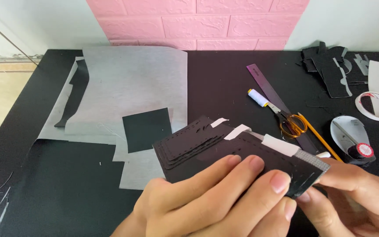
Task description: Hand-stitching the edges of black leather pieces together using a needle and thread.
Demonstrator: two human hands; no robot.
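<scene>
My left hand (216,197) grips a dark stitched leather piece (207,147) from below, with several fingers laid across its front face. The piece is flat, layered like card slots, with rows of stitch holes and small strips of white tape (279,145) along its top edge. My right hand (352,197) holds the piece's right corner, next to a grey mesh strip (312,159). The whole piece is lifted a little above the black table (66,188).
Sheets of grey lining fabric (132,83) lie at the left with a black square patch (146,128). To the right lie orange-handled scissors (292,123), a white thread spool (256,97), a purple ruler (264,85), a pencil, a tape roll (376,106), a small dish and black offcuts (330,70).
</scene>
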